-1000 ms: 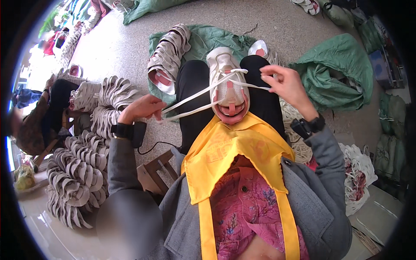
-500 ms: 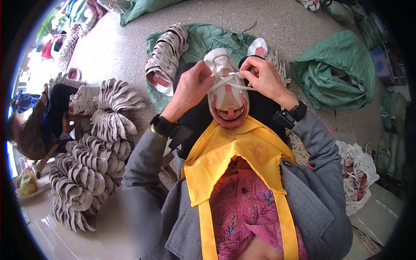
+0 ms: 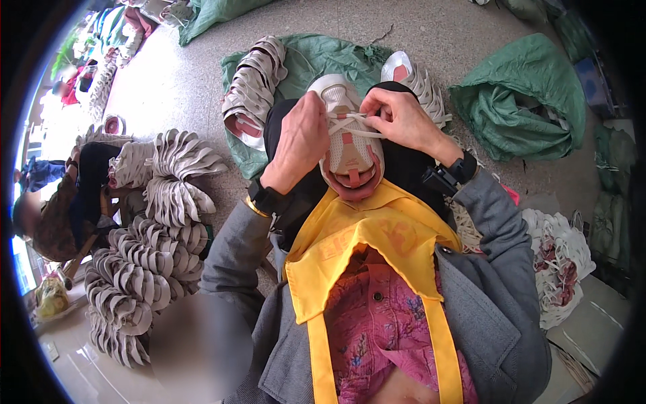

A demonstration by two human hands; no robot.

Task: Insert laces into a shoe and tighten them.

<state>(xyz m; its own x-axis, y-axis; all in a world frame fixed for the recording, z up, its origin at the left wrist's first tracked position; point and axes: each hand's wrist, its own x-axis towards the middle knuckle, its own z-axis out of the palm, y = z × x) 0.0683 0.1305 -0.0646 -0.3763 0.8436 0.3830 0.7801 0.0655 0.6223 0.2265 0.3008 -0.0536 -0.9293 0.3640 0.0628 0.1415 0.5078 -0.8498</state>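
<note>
A white, beige and pink shoe upper (image 3: 350,149) lies on my lap between my knees, its pink-edged end toward me on the yellow apron (image 3: 367,225). White shoelaces (image 3: 350,124) cross over its eyelets. At the left edge of the upper, my left hand (image 3: 303,139) is closed, its fingertips mostly hidden behind the back of the hand. On the other side my right hand (image 3: 398,121) pinches a lace between thumb and forefinger, and a lace end runs below its fingers.
Stacked shoe uppers (image 3: 256,84) lie on a green sheet (image 3: 319,57) ahead. More uppers (image 3: 131,279) are piled at left, near a seated person (image 3: 50,222). A green sack (image 3: 521,101) stands at right, above a bundle of laced uppers (image 3: 558,262).
My left hand has turned and come down slightly, hiding its fingertips. My right hand has shifted a little left, still pinching the lace. The view has moved slightly.
</note>
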